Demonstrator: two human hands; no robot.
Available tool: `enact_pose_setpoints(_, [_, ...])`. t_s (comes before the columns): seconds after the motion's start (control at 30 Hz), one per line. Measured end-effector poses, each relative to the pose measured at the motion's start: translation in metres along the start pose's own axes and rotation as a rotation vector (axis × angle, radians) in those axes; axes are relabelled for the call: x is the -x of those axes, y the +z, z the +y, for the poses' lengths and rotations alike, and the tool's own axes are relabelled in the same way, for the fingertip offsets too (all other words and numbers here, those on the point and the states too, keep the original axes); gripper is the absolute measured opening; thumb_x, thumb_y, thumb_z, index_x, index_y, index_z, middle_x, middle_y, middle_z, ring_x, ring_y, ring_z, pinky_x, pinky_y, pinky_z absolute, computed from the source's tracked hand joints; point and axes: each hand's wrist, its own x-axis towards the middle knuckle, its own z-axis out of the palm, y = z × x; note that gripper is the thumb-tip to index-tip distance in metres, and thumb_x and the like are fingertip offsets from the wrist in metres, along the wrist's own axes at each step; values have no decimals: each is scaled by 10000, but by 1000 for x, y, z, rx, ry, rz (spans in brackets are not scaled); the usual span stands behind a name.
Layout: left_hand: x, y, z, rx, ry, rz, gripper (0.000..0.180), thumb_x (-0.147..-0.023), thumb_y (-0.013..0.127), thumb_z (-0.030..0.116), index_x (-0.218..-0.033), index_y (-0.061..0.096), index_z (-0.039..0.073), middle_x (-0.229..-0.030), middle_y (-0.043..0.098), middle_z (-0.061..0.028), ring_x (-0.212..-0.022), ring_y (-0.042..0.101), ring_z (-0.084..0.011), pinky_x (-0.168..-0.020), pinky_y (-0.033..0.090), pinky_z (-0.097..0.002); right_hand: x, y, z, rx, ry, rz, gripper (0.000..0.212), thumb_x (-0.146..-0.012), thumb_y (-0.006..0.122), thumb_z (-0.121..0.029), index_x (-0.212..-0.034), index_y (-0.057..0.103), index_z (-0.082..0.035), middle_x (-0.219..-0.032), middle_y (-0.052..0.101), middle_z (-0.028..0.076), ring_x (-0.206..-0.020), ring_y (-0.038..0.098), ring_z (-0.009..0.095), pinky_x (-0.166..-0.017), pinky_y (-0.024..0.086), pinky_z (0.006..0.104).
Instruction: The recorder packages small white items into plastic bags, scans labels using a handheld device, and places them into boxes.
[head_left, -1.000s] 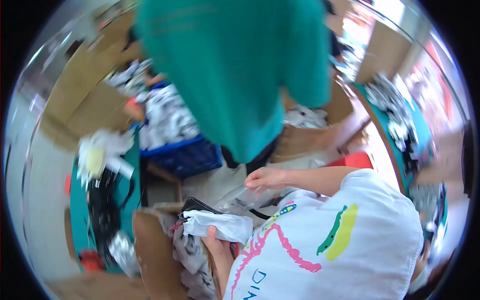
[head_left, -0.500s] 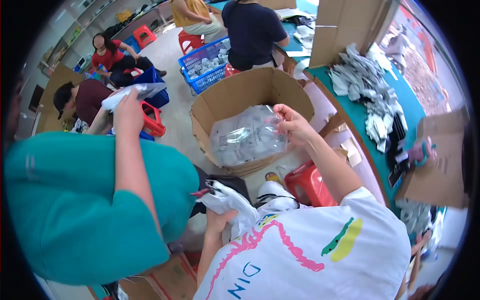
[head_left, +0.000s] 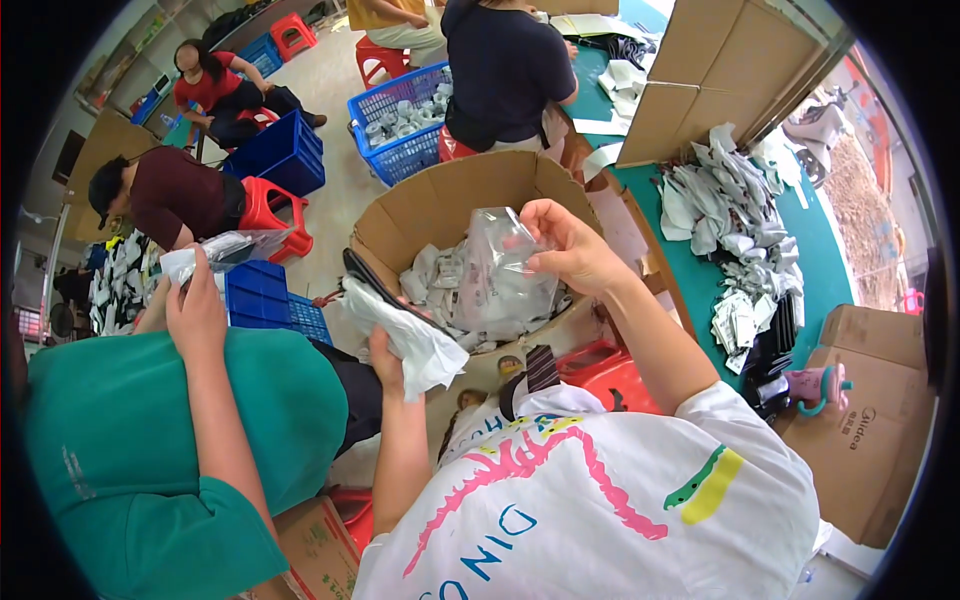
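My right hand [head_left: 572, 248] pinches the upper edge of a clear plastic bag [head_left: 500, 290], which hangs over the open cardboard box [head_left: 400, 205]. Inside the box lie many small white-and-grey packets [head_left: 433, 272], partly hidden by the bag. Lower and to the left, my left hand [head_left: 388, 368] grips a folded white and black fabric item [head_left: 415, 345]. Its white side is crumpled and a black strip runs along its upper edge; its exact kind I cannot make out.
Close on my left, a person in a teal shirt [head_left: 170, 420] holds a bagged item [head_left: 235, 248]. Red stools [head_left: 278, 205] and blue crates [head_left: 275, 155] stand beyond. At right, a green-topped table [head_left: 640, 190] bears heaped white-and-grey fabric pieces [head_left: 735, 210] and a pink cup [head_left: 808, 383].
My left hand has risen and moved left with the fabric item, whose black strip now shows. The clear bag hangs narrower and more upright, revealing packets in the box. The view has shifted.
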Motion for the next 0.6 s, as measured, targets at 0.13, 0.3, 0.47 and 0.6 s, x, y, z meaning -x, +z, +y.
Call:
enact_pose_setpoints(0.13, [-2,-16,23,-13,-18,27,434,-804,564,233,-1189,433,83,-962,588,-65,-871,592,-196,-1012,307,-452,-1,1,-3,112,-28,43,539,-658,616,90,-1124,410,-85,-1037,432,17,-1056,494,163,-766,492,269])
enact_pose_setpoints(0.3, [12,-44,8,472,-81,-139,528,-765,591,281,-1225,411,92,-1026,594,-17,-915,598,-135,-1020,-46,-617,-26,36,-14,218,-151,-48,796,-660,574,118,-1347,246,-114,-1283,356,88,-1173,413,246,-809,469,294])
enact_pose_setpoints(0.47, [-12,10,22,371,70,-244,561,-735,619,267,-1234,417,107,-1018,567,-12,-877,587,-155,-1050,-5,-581,-38,57,-15,251,-231,-41,935,-648,581,121,-1403,123,-188,-1399,232,115,-1164,420,256,-762,486,271])
enact_pose_setpoints(0.6, [-6,42,35,20,152,83,380,-816,528,202,-1167,447,82,-957,565,-70,-842,591,-176,-1016,299,-450,-10,52,6,229,-212,44,955,-644,586,110,-1407,99,-196,-1398,238,127,-1073,478,202,-735,491,263])
